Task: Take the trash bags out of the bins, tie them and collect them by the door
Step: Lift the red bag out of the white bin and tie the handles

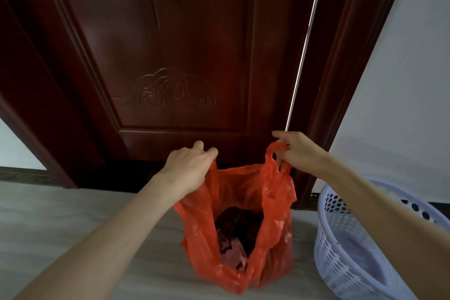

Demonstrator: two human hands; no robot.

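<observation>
On the near floor, at right, we see a white perforated bin, presumably the source of the red trash bag beside it. The bag sits on the floor just before the door, mouth wide, dark and pinkish refuse showing inside. Farther off, our left hand clenches its grip on one bag handle and our right hand clenches on the other, drawing them apart and upward, we judge in readiness for knotting. The bag is not yet tied.
</observation>
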